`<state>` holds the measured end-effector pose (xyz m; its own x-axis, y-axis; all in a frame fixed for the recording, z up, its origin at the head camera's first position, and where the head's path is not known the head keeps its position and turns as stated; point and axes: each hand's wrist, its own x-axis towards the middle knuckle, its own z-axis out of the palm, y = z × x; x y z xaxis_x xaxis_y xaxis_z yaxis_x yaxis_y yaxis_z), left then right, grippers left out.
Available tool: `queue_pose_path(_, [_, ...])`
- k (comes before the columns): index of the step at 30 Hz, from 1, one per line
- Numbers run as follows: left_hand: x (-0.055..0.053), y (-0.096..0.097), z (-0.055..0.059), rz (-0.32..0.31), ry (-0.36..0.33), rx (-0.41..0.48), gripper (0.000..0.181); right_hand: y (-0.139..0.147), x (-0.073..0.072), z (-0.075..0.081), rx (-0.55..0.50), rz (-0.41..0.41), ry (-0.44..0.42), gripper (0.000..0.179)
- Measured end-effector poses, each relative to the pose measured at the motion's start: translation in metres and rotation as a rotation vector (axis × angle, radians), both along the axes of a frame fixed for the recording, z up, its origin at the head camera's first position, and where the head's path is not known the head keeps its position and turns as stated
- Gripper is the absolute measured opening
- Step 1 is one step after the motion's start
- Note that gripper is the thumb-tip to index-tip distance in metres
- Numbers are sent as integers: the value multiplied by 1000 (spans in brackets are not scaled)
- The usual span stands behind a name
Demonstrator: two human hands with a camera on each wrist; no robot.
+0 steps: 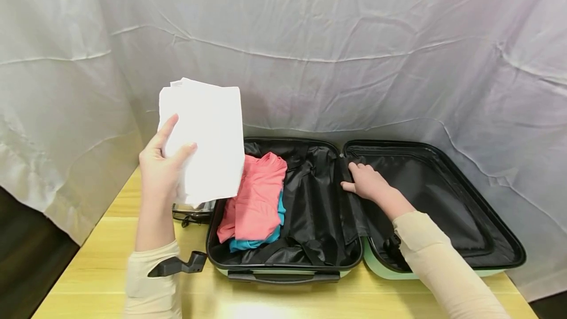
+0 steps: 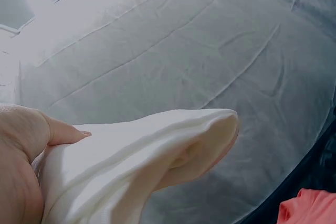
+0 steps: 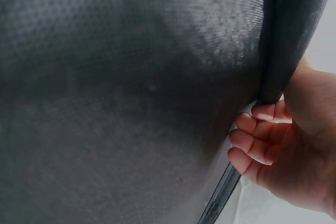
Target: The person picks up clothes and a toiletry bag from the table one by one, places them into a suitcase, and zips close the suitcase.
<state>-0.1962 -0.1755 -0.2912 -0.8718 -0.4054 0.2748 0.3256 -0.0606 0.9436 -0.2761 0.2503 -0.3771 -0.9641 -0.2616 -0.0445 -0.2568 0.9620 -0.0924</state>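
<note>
My left hand grips a folded white cloth by its left side, raised over the left end of the suitcase. The left wrist view shows the thumb on top of the cloth's soft layers, its far end drooping. My right hand is at the middle of the open suitcase, fingers curled at the edge of a black lining flap. Seen from the right wrist, black fabric fills most of the view beside the curled fingers. A folded coral garment lies on a blue one in the left half.
The suitcase lies open on a wooden table, its right half lined in black. A dark-edged clear item shows partly behind the white cloth. Grey-white curtains hang behind.
</note>
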Motion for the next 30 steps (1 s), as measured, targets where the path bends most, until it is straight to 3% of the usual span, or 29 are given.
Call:
queue_pose_path(8, [-3, 15, -8, -26, -30, -6, 61, 0, 0, 1, -6, 0, -6, 55])
queue_pose_path(20, [-5, 35, -29, -68, -93, -46, 58, 0, 0, 0, -13, 7, 0, 54])
queue_pose_path(30, [-5, 46, -46, -126, -188, -119, 57, 1, 0, -1, -12, 9, 2, 53])
